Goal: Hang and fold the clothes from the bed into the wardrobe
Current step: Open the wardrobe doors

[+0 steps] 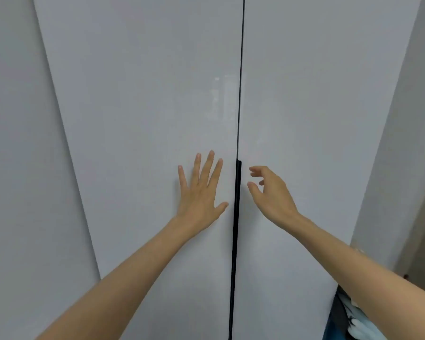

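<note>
A: In the head view, how are the fingers of the left hand [201, 192]?

B: They are spread wide apart and straight. The palm lies flat on the left door [145, 143] of the wardrobe [304, 119], just beside the black handle strip [237, 217]. The thumb points toward that strip, very near it, but I cannot tell if it touches. The hand grips nothing.

A: And the right hand [270, 192]?

B: Its fingers are apart and a little curled, with the thumb below the others, so a gap is between them. It holds nothing. It is near the handle strip, in front of the right door [317, 168]; I cannot tell if it touches the door.

A: Where is the wardrobe, and which way does it run?

B: It fills almost the whole view, directly in front of the person. Both doors are closed. The long axis is vertical; the thin dark seam [241, 82] between the doors runs from top to bottom, and the handle strip follows it in the lower half.

A: Any clothes?

B: Only some blue and white fabric [349, 320] at the bottom right corner, under the right forearm. What it is, I cannot tell.
</note>
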